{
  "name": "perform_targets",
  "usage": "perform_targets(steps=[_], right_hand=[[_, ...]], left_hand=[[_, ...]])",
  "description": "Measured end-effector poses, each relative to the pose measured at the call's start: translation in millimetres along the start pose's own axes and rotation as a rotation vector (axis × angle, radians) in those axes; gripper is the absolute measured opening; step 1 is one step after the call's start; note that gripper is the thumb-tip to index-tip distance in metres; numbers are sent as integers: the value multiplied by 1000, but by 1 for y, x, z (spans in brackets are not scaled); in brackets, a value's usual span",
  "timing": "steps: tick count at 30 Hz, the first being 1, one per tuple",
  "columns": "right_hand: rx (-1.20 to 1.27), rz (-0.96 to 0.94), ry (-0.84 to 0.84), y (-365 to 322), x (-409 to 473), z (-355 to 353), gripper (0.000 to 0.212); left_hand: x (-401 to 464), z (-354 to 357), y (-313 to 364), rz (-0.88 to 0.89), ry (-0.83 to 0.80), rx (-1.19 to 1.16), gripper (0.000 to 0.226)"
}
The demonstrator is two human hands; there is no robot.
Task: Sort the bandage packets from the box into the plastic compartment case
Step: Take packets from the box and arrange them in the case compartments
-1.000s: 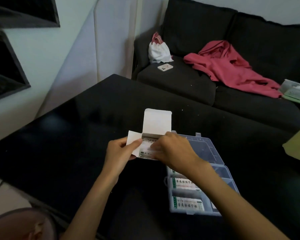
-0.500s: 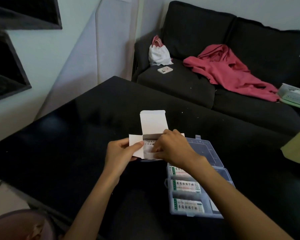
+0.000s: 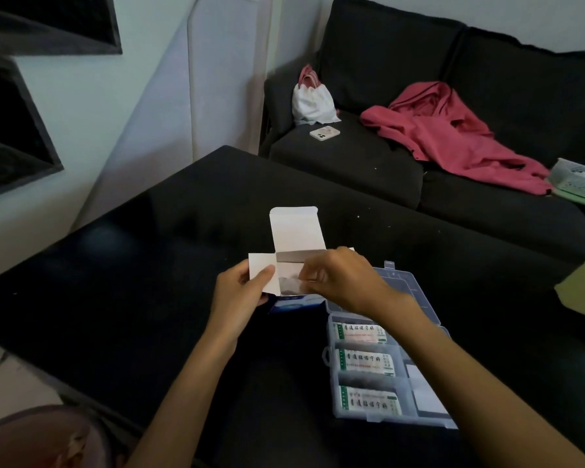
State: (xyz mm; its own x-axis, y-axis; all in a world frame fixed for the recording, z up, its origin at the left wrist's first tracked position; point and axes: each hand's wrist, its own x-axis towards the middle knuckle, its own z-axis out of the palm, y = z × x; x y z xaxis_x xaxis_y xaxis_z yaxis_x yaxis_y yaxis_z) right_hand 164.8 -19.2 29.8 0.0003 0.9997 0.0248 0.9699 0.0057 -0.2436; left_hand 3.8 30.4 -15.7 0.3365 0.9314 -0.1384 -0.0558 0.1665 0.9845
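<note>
Black table (image 3: 149, 265); dk sofa (image 3: 368, 163) behind, pink garment (image 3: 453, 136).

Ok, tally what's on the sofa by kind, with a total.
White bag with pink handles: 1
Phone: 1
Pink garment: 1
Pale green basket, cut off at the frame's right edge: 1
Total: 4
</note>
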Motion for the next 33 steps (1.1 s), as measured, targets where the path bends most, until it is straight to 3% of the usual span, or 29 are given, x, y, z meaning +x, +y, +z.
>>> perform_targets(steps=[8, 14, 20, 25, 29, 33], right_hand=[[-159, 46, -72, -5, 20, 6, 28], [-157, -14, -6, 0, 15, -1, 29], [133, -12, 112, 6, 7, -3, 22], [227, 22, 104, 7, 10, 2, 18], [495, 144, 192, 3, 13, -6, 19], [704, 248, 273, 2, 16, -11, 28]], left_hand=[[-1, 2, -1, 16, 20, 24, 16], [3, 2, -4, 2, 19, 101, 23], [7, 1, -5, -18, 53, 91, 24], [6, 3, -7, -13, 31, 130, 25], [7, 3, -6, 10, 52, 124, 14], [8, 3, -6, 11, 62, 117, 20]])
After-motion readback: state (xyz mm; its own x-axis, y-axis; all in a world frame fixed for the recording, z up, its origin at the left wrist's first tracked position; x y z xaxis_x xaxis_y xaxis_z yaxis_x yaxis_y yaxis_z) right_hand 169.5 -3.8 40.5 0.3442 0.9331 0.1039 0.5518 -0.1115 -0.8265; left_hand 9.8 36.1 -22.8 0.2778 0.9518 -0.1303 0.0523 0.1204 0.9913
